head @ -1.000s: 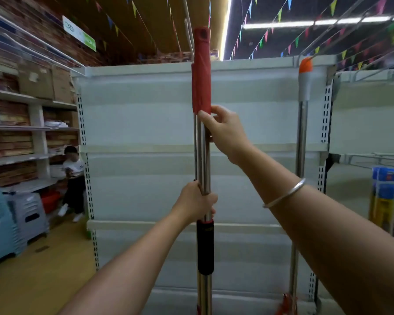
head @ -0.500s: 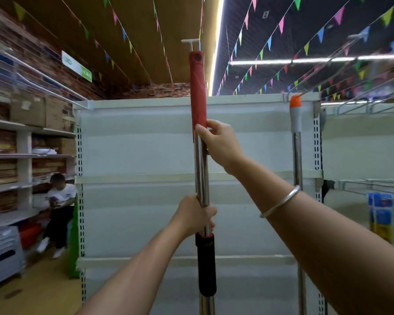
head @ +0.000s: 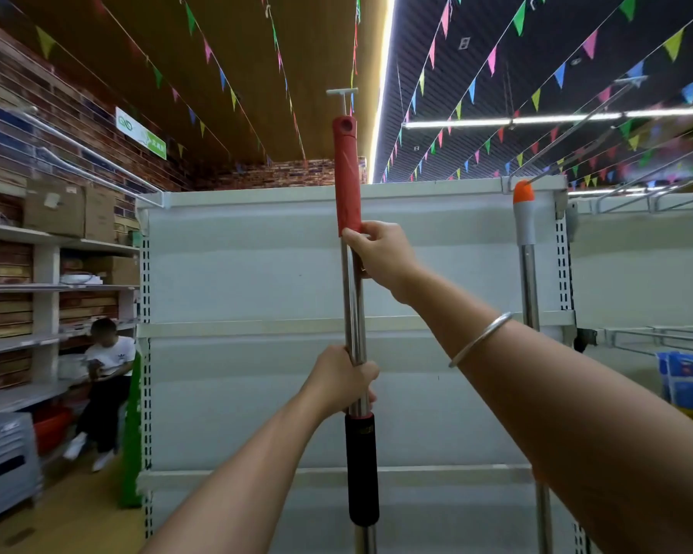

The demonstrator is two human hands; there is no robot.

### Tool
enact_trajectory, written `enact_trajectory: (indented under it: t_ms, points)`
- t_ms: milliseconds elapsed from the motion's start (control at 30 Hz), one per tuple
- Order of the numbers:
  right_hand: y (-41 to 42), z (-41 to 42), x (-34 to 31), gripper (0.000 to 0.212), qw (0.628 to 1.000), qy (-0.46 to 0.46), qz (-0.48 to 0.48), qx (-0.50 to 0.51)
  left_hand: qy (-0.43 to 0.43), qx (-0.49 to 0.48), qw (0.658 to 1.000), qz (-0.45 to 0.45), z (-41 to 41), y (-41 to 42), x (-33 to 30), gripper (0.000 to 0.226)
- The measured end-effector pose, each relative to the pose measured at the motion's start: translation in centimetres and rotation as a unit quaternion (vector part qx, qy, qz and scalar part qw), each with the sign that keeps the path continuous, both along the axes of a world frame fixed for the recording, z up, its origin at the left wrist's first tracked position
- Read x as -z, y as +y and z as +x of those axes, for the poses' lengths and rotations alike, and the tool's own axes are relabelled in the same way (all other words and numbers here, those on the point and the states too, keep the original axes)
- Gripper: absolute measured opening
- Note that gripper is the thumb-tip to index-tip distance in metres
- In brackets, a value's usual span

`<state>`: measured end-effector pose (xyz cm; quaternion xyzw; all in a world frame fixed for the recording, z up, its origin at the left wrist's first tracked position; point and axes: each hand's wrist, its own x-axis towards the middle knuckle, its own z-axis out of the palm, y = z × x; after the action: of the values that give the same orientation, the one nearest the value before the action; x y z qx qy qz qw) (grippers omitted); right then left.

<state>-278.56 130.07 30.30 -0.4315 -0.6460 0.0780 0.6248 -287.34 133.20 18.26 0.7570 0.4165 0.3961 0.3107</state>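
Both hands are on one steel pole (head: pixel 353 305) — we hold it upright, dead centre, in front of the white shelving unit (head: pixel 249 273). Our right hand (head: pixel 383 253) is wrapped round the shaft just under the red grip (head: pixel 347 177), index finger touching the grip's lower edge. Our left hand (head: pixel 343 381) is fisted round the shaft lower down, right on top of the black grip (head: pixel 361 469). Bare steel shows between the two hands. The top end clears the unit's upper edge. The bottom end runs out of frame, so we can't tell whether it meets the floor. We have a silver bangle (head: pixel 481 337) on the right forearm.

A second pole (head: pixel 528 273) with an orange-tipped grey cap stands upright at the right end of the same unit — well apart from ours. Blue packs (head: pixel 685 385) hang at far right.

On the left are wall shelves with cardboard boxes (head: pixel 57 209), a grey plastic stool (head: pixel 7 461) on the floor, and a person (head: pixel 107 373) in a white T-shirt sitting beside the unit's left end. Coloured pennant strings (head: pixel 493 58) run overhead.
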Motion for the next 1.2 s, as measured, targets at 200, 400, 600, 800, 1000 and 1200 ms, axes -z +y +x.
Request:
enact_trajectory:
  t_ms: [200, 400, 600, 800, 1000, 1200]
  points:
    - [2.1, 0.4, 0.3, 0.033, 0.999, -0.014, -0.021, 0.020, 0.010, -0.003, 1.000, -0.019, 0.1, 1.6, 0.5, 0.022]
    - [4.2, 1.1, 0.9, 0.036, 0.998, -0.036, -0.046, 0.030, 0.014, -0.006, 0.999, -0.036, 0.7, 4.0, 1.2, 0.022]
    - [6.5, 1.8, 1.3, 0.033, 0.998, -0.042, -0.042, 0.036, 0.010, 0.001, 0.999, -0.050, 1.6, 6.6, 1.2, 0.023]
    - [8.9, 2.6, 1.8, 0.033, 0.996, -0.062, -0.022, 0.055, 0.014, 0.006, 0.999, -0.041, 2.6, 9.1, 1.5, 0.018]
    - [10.8, 3.2, 1.9, 0.029, 0.993, -0.088, -0.015, 0.080, 0.002, 0.008, 1.000, -0.029, 3.3, 10.8, 1.9, 0.012]
    - [12.6, 3.4, 2.2, 0.030, 0.992, -0.081, -0.018, 0.098, 0.012, 0.012, 1.000, -0.019, 3.3, 11.4, 1.8, 0.012]
